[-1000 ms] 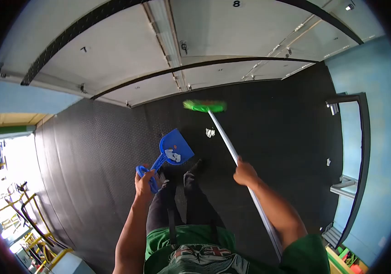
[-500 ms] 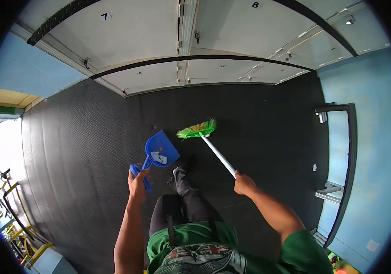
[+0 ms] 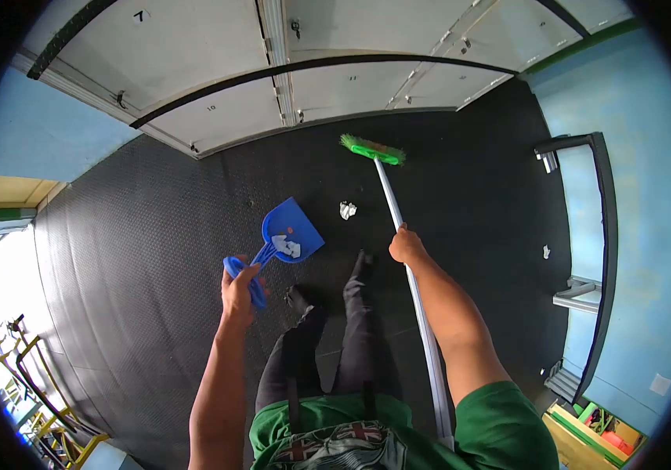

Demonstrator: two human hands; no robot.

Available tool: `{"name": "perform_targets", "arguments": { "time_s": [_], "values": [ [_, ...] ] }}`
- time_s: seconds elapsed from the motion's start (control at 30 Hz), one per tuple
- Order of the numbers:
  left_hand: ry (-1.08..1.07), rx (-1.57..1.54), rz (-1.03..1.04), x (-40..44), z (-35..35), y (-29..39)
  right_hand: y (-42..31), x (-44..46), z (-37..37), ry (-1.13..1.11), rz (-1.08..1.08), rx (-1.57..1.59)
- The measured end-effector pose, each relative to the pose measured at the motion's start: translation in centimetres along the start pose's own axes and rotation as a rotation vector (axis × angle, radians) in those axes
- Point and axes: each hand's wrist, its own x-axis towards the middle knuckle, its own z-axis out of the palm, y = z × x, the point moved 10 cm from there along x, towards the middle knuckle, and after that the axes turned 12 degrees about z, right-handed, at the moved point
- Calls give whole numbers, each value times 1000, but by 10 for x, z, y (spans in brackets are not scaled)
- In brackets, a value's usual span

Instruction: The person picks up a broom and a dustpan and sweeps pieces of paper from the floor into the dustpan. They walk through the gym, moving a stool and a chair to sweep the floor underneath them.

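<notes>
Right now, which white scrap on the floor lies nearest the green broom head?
The crumpled scrap between the blue dustpan and the broom handle; the other scrap lies farther off, beside the blue wall.

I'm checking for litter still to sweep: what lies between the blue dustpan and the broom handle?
A crumpled white scrap lies on the dark floor between the blue dustpan and the broom handle, as the head view shows.

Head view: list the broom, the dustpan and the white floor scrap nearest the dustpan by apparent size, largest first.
1. Broom, handle included
2. Dustpan, clearly shorter overall
3. White scrap, far smaller than either
</notes>
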Motion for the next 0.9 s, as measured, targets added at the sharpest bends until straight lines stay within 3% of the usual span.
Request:
{"name": "perform_targets", "arguments": {
  "time_s": [0.2, 0.33, 0.5, 0.63, 0.77, 0.9],
  "values": [
    [-64, -14, -27, -6, 39, -26, 82, -86, 50, -129, -80, -24],
    [-102, 41, 2, -2, 72, -38, 149, -111, 3, -170, -54, 38],
    [-29, 50, 33, -9, 80, -30, 206, -43, -87, -15, -20, -59],
    [7, 86, -7, -6, 80, -42, 259, 44, -190, 471, 291, -119],
    [43, 154, -39, -13, 84, -44, 256, 118, -249, 462, 214, -198],
    [110, 187, -58, -20, 94, -39, 263, 184, -277, 451, 316, -202]
  ]
}}
